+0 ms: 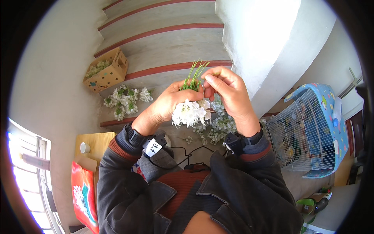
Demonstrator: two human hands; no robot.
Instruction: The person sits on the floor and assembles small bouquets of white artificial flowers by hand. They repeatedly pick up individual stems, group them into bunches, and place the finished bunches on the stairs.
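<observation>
My left hand (169,101) is closed around a bunch of white flowers (190,114), their heads hanging towards me. Their green stems (195,74) stick out above the fist, away from my body. Beside those stems, my right hand (233,93) pinches a thin yellowish-green strand (216,73) between thumb and forefinger. The strand's lower end is hard to make out. Partly hidden behind the right hand, a heap of white flower sprigs (222,127) lies below. More white sprigs (125,101) are spread on a step to the left.
Concrete steps (163,36) with red edges rise ahead. A cardboard box (109,76) holding greenery stands at left. To the right is a wire cage (301,134) with a blue cover. A wooden table (95,140) bears a white cup (85,147). Black cables (190,155) hang near my lap.
</observation>
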